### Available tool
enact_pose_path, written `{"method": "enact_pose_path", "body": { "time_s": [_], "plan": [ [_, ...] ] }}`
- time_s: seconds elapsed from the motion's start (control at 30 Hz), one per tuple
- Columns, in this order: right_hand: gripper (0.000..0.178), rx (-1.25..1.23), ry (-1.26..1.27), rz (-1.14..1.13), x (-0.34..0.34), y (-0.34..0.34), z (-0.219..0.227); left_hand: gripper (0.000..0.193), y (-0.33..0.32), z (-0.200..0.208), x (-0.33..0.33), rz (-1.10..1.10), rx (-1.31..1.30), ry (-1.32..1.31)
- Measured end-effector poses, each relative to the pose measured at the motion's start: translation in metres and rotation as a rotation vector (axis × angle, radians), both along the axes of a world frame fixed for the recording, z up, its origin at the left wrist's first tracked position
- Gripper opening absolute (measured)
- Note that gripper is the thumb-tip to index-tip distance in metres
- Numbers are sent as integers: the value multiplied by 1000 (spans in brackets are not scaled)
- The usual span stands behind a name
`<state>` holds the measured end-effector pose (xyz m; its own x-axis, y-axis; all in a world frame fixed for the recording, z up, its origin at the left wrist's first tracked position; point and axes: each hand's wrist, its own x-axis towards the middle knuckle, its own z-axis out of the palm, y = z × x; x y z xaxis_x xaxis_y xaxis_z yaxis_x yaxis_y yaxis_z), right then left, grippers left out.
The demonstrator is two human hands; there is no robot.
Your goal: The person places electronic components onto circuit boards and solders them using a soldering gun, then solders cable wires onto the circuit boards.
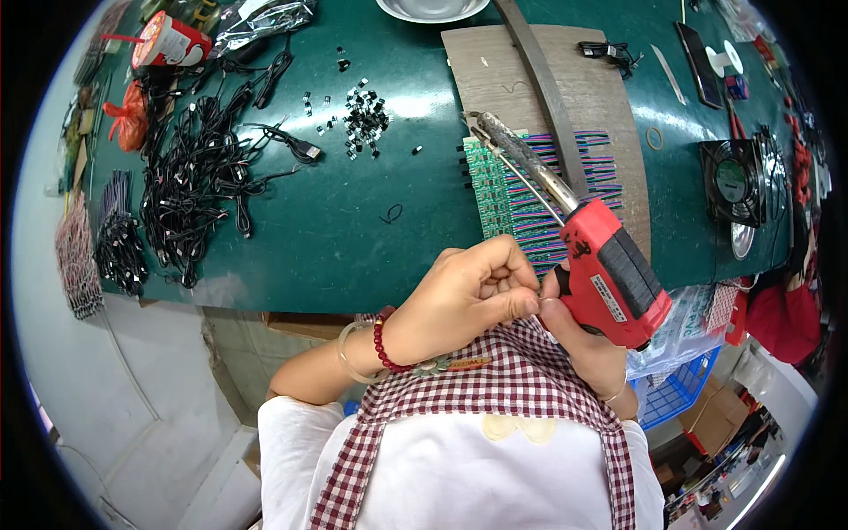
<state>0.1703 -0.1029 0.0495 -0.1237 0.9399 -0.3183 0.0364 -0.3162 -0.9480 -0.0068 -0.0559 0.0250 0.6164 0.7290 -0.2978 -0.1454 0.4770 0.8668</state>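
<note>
My right hand (594,353) is wrapped round the grip of a red and black soldering gun (601,256). Its metal barrel points up and to the left, over a sheet of green circuit boards (491,187) with rows of coloured wires (541,225). My left hand (468,287) is closed in a pinch, its fingertips meeting the thumb of my right hand just left of the gun. Whatever lies between those fingertips is too small and covered to name.
A grey metal bar (548,88) lies across the brown board (481,66) and wired boards. Tangled black USB cables (190,177) and a pile of small connectors (366,119) cover the left side. A red cup (170,42) stands far left; a black fan (731,181) is at right.
</note>
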Motion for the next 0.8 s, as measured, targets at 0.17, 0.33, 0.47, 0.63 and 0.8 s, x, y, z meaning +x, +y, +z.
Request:
{"method": "enact_pose_path", "body": {
  "time_s": [0.17, 0.33, 0.47, 0.63, 0.8],
  "plan": [
    [9, 41, -108, 6, -4, 9, 4, 12, 1, 8, -2, -48, 94, 158],
    [13, 51, -258, 47, -2, -1, -11, 4, 7, 15, -6, -134, 396, 344],
    [11, 13, -68, -90, 1, 2, -8, 5, 21, -14, -17, -5, 47, 231],
    [28, 162, -183, -231, 29, -23, -25, 14, 61, -32, -34, -64, -4, 437],
    [40, 119, -201, -168, 46, -41, -37, 16, 72, -41, -34, -101, -41, 427]
  ]
}}
